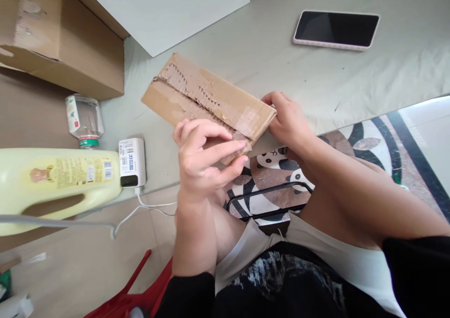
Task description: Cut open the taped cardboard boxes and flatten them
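A small brown cardboard box (214, 91) is tilted above the edge of the pale table, its top seam torn and ragged. Clear packing tape (247, 121) clings to the box's right end. My right hand (286, 119) grips that end, the thumb and fingers partly hidden behind it. My left hand (206, 159) is at the near side of the box, its thumb and index finger closed on a crumpled bit of the tape at the near right corner. The left hand's other fingers lie curled against the box.
On the table (260, 60) a phone (335, 30) lies at the back right. To the left are a larger carton (87, 51), a clear bottle (84, 116), a white power bank (132, 163) with cable, and a yellow jug (63, 177). A white panel (176, 9) stands behind.
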Demonstrator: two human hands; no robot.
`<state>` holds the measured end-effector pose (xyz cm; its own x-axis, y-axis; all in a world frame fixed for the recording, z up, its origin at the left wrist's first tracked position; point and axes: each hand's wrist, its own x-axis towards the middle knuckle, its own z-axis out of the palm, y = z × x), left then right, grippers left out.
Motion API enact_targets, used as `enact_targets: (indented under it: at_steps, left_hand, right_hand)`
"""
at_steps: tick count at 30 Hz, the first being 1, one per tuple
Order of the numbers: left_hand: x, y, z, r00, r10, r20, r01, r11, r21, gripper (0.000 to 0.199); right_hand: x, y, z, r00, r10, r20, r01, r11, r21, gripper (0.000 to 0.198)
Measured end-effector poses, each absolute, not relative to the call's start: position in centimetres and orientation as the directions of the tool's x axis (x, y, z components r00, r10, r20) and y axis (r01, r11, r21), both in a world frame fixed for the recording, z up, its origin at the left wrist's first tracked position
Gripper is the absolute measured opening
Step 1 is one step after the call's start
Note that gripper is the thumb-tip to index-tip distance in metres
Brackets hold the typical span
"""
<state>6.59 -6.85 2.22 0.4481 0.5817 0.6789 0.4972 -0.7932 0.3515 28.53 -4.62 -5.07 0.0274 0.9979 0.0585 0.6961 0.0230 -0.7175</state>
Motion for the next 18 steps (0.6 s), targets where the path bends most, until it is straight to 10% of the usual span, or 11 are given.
enact_targets:
  at_steps: [13, 18]
  left_hand:
    - [5.6, -6.3, 1.0, 0.302, 0.646, 0.701, 0.573, -0.711, 0.407, 0.008]
    - [5.7, -6.3, 1.1, 0.297, 0.686, 0.664, 0.617, -0.669, 0.414, 0.010]
  right_hand:
    - [29.2, -5.0, -4.5, -0.190, 0.982, 0.011, 0.830, 0.167, -0.532, 0.040]
    - [29.4, -4.5, -3.9, 0.036, 0.999, -0.037, 0.802, -0.051, -0.595, 0.035]
